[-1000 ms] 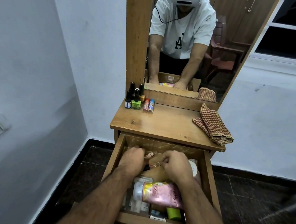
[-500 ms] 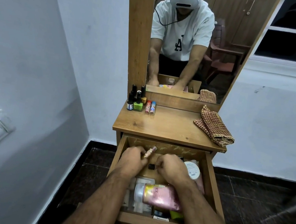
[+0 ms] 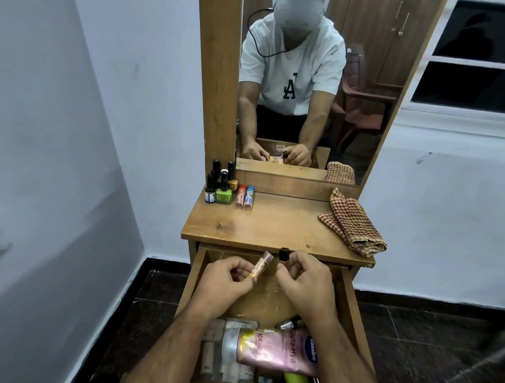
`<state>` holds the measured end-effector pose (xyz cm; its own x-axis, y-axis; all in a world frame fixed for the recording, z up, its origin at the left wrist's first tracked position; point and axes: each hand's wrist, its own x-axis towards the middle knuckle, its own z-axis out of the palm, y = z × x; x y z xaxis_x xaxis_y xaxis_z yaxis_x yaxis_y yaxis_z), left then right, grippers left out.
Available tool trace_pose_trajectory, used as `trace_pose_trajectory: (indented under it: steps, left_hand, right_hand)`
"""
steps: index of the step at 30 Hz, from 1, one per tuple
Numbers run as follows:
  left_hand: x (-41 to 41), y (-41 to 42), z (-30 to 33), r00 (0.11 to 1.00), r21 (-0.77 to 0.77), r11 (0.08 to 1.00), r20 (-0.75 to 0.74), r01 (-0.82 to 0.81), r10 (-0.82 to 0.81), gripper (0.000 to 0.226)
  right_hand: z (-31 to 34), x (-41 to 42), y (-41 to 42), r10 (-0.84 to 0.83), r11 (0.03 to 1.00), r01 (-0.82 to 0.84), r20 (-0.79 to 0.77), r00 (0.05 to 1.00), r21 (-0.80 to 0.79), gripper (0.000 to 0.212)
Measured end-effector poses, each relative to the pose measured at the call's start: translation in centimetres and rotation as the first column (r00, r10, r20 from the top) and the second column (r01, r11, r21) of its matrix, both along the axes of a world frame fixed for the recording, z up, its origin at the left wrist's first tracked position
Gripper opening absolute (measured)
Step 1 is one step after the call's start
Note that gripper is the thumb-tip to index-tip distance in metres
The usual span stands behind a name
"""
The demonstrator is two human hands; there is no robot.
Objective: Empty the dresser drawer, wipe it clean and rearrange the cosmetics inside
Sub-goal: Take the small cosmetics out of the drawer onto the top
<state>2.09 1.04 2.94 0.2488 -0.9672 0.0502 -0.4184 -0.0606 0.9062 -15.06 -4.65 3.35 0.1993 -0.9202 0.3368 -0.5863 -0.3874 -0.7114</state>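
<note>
At the near end of the open drawer (image 3: 354, 311), a pink lotion tube (image 3: 278, 348) lies on its side across a jumble of smaller cosmetics: pale sachets and tubes (image 3: 228, 354) toward the near left corner, a yellow-green cap (image 3: 296, 382) under the tube's right end near the front edge, and a small silver-capped item (image 3: 288, 324) just beyond the tube. The far half of the drawer floor is bare, scratched wood.

Both forearms reach in over this clutter. The left hand (image 3: 225, 282) is held above the far part of the drawer, thumb and fingertips pinched on the lower end of a slim pinkish stick (image 3: 261, 265) that tilts up and to the right. The right hand (image 3: 304, 281), just beside it, is curled closed around a small item with a black cap (image 3: 284, 254) poking up by the dresser top's front edge; what the body of that item is cannot be told.

On the dresser top (image 3: 272, 227), a folded checked cloth (image 3: 352, 223) lies at the right edge, slightly overhanging. In the far left corner stand several nail polish bottles (image 3: 221, 185), and just right of them two small upright sticks (image 3: 245, 196), one red-capped and one blue-capped. Behind, the mirror (image 3: 306, 81) reflects the person bent over the drawer.
</note>
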Motion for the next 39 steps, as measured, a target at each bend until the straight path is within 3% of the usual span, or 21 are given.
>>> trace_pose_trajectory:
  steps: [4,9,14,21,32,39]
  left_hand:
    - [-0.4,-0.1,0.5,0.997,-0.076,0.996,-0.069,-0.052,0.047,0.017]
    - [-0.7,-1.5,2.4,0.983,-0.159,0.970,-0.007,-0.184,0.185,0.018]
    - [-1.1,-5.2,5.4,0.928,-0.178,0.940,0.188,-0.289,0.321,0.025]
    - [-1.3,-10.1,6.6,0.807,-0.062,0.907,0.434,-0.417,0.401,0.029]
    - [-0.4,-13.4,5.4,0.741,-0.023,0.881,0.530,-0.473,0.412,0.023]
    - [0.1,-14.0,6.1,0.709,0.003,0.881,0.596,-0.472,0.378,0.029]
  right_hand:
    - [0.1,0.0,0.0,-0.093,0.992,0.097,0.055,0.994,-0.080,0.027]
    - [0.0,0.4,-0.3,-0.120,0.982,0.129,0.067,0.990,-0.141,0.019]
    - [0.1,0.9,-0.2,-0.124,0.980,0.135,0.087,0.988,-0.145,0.019]
    - [1.8,1.5,-2.1,-0.180,0.968,0.210,0.202,0.963,-0.139,0.010]
    - [5.5,4.9,-10.7,-0.184,0.976,0.177,0.049,0.982,0.130,0.020]
    - [3.5,5.0,-10.7,-0.235,0.967,0.210,0.180,0.955,0.146,0.015]
